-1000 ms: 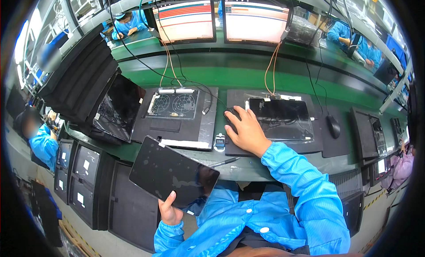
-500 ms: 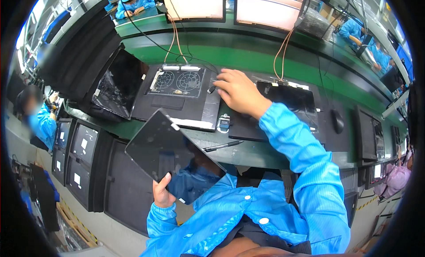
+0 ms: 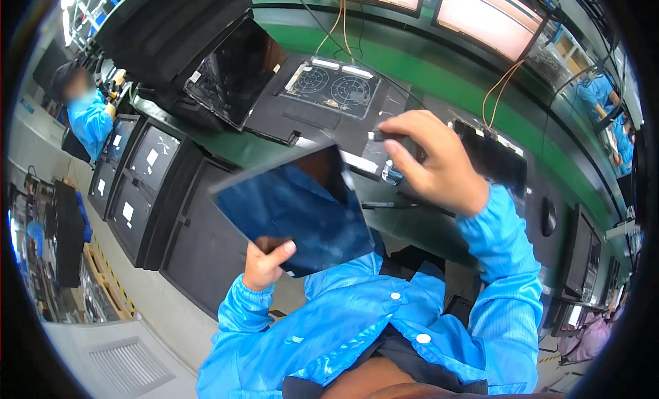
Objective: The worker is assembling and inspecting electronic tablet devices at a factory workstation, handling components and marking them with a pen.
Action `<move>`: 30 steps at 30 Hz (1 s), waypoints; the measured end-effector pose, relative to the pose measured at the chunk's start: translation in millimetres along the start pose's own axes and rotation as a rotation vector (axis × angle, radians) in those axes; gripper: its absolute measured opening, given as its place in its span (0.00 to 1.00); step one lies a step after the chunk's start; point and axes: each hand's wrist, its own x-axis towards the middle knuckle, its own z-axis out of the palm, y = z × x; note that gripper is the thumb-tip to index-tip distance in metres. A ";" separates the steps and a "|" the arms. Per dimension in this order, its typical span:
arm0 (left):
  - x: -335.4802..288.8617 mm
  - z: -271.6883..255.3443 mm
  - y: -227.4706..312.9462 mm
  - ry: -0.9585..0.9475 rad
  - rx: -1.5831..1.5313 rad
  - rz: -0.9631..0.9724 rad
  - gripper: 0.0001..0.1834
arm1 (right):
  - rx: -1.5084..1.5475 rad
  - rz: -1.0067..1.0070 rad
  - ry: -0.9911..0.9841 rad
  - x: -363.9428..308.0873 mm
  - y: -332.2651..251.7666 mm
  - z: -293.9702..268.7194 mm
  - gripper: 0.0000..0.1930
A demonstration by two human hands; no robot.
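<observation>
While looking across from the far left, counted one co-worker [image 3: 89, 121] in blue, well apart, and one stack of black trays [image 3: 141, 182] with four white labels showing. To the right of these, found one bigger black tray [image 3: 213, 237] below and one leaning pile of black slabs [image 3: 165, 35] above, with one dark panel [image 3: 237, 73] propped at a tilt beside it. Next came to one dark tablet [image 3: 298, 210], raised clear of the tabletop [image 3: 429, 226] in front of the body. Saw it clamped in the left grip [image 3: 270, 263] by the lower-left edge, thumb on the glass. Noted its long axis slanting from upper left to lower right, foreshortened, screen turned up toward the head. Farther back, counted one black plate [image 3: 331, 88] with two ringed targets, then nearer, one small bluish device [image 3: 391, 172] and one dark pen [image 3: 389, 205]. Found the right grip [image 3: 439, 162], slightly blurred, pinched on one small cable plug [image 3: 382, 136], pale tip pointing left. Beyond, counted two monitors [image 3: 484, 18], both cut off; farther right, one second dark tablet [image 3: 498, 158], one black mouse [image 3: 549, 217] and two co-workers [image 3: 596, 93] in blue.
</observation>
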 end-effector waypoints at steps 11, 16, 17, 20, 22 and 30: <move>61.4 51.5 30.9 0.146 -0.808 0.043 0.15 | -0.040 -0.066 0.079 -41.9 -25.4 45.6 0.12; 60.3 57.8 24.9 0.158 -0.804 0.036 0.15 | -0.016 -0.109 0.139 -40.3 -21.6 55.4 0.10; 60.6 59.5 24.6 0.144 -0.806 0.039 0.15 | -0.017 -0.107 0.138 -41.5 -19.9 55.9 0.10; 58.5 59.6 25.7 0.156 -0.791 0.059 0.15 | -0.008 -0.099 0.112 -40.0 -21.8 54.0 0.13; 59.8 58.6 22.6 0.163 -0.778 0.058 0.15 | -0.047 -0.083 0.095 -39.4 -22.7 53.9 0.10; 78.8 71.4 23.8 0.086 -0.654 -0.040 0.18 | -0.028 0.016 -0.029 -46.0 -7.1 50.6 0.09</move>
